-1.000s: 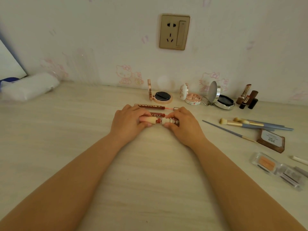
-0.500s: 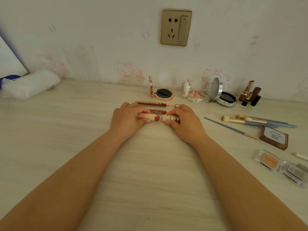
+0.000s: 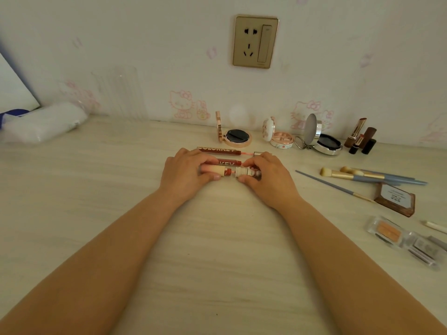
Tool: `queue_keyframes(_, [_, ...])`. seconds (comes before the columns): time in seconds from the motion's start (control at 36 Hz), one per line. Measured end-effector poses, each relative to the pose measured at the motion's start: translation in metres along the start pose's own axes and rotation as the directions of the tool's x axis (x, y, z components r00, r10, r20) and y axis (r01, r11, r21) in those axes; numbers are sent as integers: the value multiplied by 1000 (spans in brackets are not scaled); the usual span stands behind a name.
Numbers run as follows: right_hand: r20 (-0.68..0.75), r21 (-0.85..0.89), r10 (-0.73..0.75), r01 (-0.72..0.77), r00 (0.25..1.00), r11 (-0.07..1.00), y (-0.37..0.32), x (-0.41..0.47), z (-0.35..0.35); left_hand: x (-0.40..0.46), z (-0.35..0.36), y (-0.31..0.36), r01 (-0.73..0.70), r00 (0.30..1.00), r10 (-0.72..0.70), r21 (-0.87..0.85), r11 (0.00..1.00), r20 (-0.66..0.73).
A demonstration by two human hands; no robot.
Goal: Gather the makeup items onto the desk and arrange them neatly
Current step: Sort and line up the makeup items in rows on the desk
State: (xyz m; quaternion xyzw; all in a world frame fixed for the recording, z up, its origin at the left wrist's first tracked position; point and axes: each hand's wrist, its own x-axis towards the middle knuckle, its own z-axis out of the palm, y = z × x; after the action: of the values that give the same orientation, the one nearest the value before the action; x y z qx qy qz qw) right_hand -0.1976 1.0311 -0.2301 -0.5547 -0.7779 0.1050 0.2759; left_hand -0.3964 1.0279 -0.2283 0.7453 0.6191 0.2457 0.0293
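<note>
Left hand (image 3: pixel 183 174) pinches the lip gloss tube (image 3: pixel 214 170) on the worktop (image 3: pixel 217 250); right hand (image 3: pixel 264 176) pinches its cap (image 3: pixel 243 172), slightly apart. Push straight together, keeping it parallel to the neighbouring tubes.

Dim, warm, flat indoor light; no clear source direction. Soft, faint shadows only under the forearms and hands on the table (image 3: pixel 72 213). No glare, slight sheen on the socket plate (image 3: pixel 255 41). Strong wide-angle distortion: table edge bows, forearms stretched toward bottom corners. Centre reasonably sharp; right-edge items and far-left corner soft, slightly smeared. Low contrast overall.
</note>
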Motion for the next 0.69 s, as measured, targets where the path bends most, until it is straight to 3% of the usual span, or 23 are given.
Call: queue_keyframes(0.69, [0, -57, -30, 30, 1000, 998, -4, -4, -2, -2, 0, 1, -64, 998, 64, 23, 998, 2])
